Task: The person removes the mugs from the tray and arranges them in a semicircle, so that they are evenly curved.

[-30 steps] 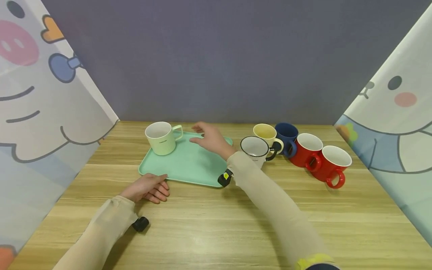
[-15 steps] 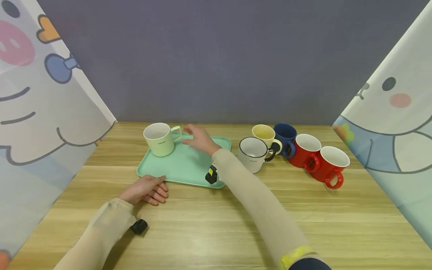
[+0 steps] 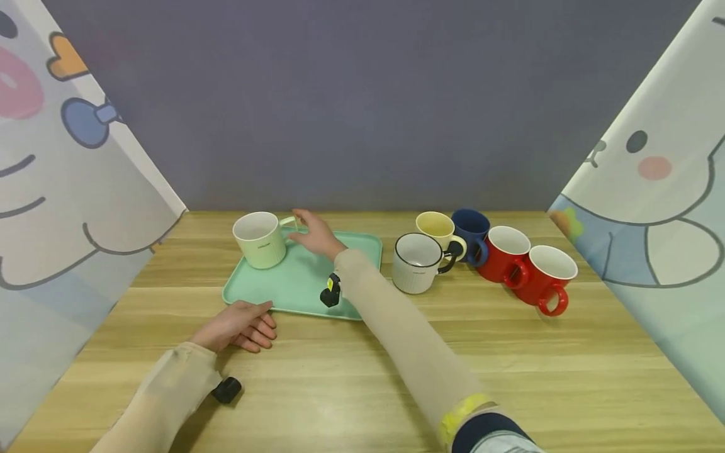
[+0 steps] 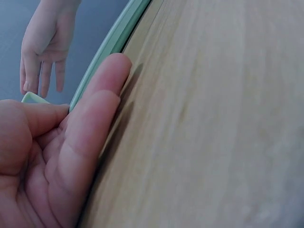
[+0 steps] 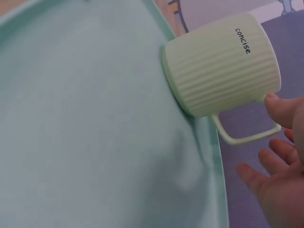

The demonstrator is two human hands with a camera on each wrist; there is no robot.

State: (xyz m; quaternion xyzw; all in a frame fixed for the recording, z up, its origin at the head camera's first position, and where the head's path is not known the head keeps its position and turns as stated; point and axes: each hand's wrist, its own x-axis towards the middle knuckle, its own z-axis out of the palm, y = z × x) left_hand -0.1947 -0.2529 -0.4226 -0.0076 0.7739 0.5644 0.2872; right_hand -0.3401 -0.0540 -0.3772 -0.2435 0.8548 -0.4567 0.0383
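A pale green ribbed mug stands upright at the back left of a mint green tray, its handle pointing right. My right hand reaches over the tray to that handle, fingers spread. In the right wrist view the thumb is right at the top of the handle, and the other fingers are apart beyond it. At the tray's near left edge lies my left hand. Its thumb touches the rim, while its fingers extend loosely along the outside, over the wooden table.
Right of the tray stand a white mug with a black rim, a yellow mug, a blue mug and two red mugs, grouped closely. A grey wall rises behind the table.
My right hand has moved left across the tray to the pale green mug's handle. The left hand keeps its place at the tray edge. The head view has shifted slightly.
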